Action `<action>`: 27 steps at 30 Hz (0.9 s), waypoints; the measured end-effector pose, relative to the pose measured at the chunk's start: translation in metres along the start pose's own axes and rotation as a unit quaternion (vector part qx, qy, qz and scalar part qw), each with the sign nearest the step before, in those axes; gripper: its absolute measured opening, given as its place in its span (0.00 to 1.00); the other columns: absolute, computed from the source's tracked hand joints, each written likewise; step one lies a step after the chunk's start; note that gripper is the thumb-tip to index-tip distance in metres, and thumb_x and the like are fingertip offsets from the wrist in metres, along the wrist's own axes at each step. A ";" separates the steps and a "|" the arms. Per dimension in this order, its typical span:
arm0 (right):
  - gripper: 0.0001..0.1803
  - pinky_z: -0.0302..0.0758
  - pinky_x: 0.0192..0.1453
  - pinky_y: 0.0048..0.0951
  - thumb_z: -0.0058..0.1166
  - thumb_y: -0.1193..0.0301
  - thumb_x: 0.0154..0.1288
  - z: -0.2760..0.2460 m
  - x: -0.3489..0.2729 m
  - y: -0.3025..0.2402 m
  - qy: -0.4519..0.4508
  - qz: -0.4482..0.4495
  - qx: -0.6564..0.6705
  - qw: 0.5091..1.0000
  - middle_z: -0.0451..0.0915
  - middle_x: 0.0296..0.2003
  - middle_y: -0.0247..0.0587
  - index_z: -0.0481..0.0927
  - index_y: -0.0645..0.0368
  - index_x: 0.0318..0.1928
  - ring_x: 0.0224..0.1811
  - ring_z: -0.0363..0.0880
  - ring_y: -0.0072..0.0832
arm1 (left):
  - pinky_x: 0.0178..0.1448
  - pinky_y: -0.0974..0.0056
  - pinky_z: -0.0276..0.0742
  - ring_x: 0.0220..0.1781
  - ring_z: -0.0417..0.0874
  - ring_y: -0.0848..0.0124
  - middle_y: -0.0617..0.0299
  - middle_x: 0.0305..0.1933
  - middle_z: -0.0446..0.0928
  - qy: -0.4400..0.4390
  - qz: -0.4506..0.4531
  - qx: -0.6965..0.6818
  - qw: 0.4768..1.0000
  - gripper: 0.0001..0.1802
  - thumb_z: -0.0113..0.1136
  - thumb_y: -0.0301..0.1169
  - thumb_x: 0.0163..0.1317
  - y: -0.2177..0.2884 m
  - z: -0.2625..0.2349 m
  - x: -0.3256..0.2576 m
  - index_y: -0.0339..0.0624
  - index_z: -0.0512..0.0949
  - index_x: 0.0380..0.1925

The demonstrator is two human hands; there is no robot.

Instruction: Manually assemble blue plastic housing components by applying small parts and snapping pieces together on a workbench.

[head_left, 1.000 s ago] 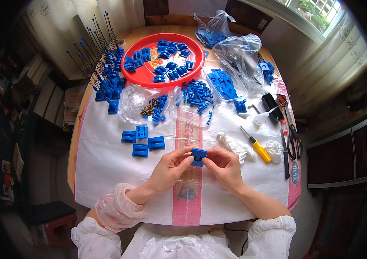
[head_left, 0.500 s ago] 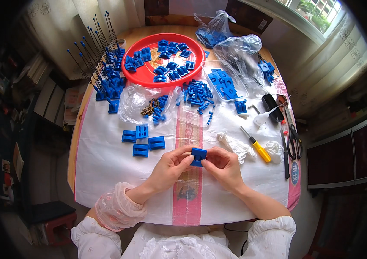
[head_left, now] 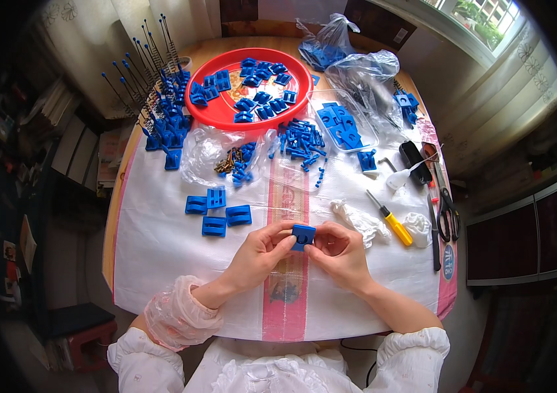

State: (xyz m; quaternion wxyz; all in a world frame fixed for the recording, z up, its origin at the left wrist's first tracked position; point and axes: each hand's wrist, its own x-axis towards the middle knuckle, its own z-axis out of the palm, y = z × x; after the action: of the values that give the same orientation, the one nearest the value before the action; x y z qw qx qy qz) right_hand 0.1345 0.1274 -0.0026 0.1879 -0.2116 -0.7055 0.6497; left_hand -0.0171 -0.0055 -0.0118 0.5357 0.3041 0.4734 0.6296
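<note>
"Holding what?"
"Left hand (head_left: 259, 259), fingers clamped on a blue piece (head_left: 303, 233) about midway between the table's (head_left: 291, 44) side edges, nearer the front; right hand (head_left: 340, 259) likewise (same grip as before, piece slightly turned)."

The small, squarish blue plastic piece (head_left: 303, 231) is held by its left and right sides, a little right of the middle, in the near half of the scene. Its broad face is turned to the camera and shows a curved, dark recess; whether this goes through cannot be told. Its lower corners are partly hidden.
</note>
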 end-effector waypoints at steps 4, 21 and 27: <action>0.11 0.65 0.32 0.14 0.62 0.84 0.57 0.002 0.001 0.001 0.005 -0.003 0.000 1.000 0.76 0.30 0.26 0.81 0.65 0.42 0.31 0.70 0.08 | 0.60 0.69 0.78 0.56 0.80 0.74 0.58 0.56 0.78 0.005 -0.002 -0.002 1.000 0.18 0.50 0.27 0.74 -0.002 0.000 0.000 0.36 0.70 0.61; 0.06 0.74 0.38 0.15 0.60 0.79 0.64 0.002 0.000 0.003 0.013 0.021 0.075 0.997 0.81 0.34 0.30 0.83 0.65 0.42 0.36 0.77 0.11 | 0.54 0.73 0.76 0.50 0.79 0.79 0.59 0.52 0.80 0.007 0.017 0.030 0.999 0.18 0.51 0.28 0.73 -0.002 0.001 -0.001 0.37 0.71 0.61; 0.05 0.72 0.37 0.15 0.60 0.79 0.63 0.000 0.000 0.008 0.014 0.004 0.055 0.998 0.80 0.33 0.29 0.83 0.65 0.40 0.34 0.76 0.10 | 0.57 0.70 0.77 0.53 0.79 0.76 0.58 0.54 0.79 0.000 0.006 0.023 1.000 0.18 0.50 0.28 0.74 -0.001 0.001 -0.002 0.37 0.71 0.61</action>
State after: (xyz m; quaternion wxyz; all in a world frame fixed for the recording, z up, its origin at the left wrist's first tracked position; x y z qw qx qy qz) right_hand 0.1346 0.1279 -0.0103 0.2068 -0.2127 -0.6653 0.6852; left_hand -0.0156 -0.0068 -0.0125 0.5248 0.3197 0.4857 0.6216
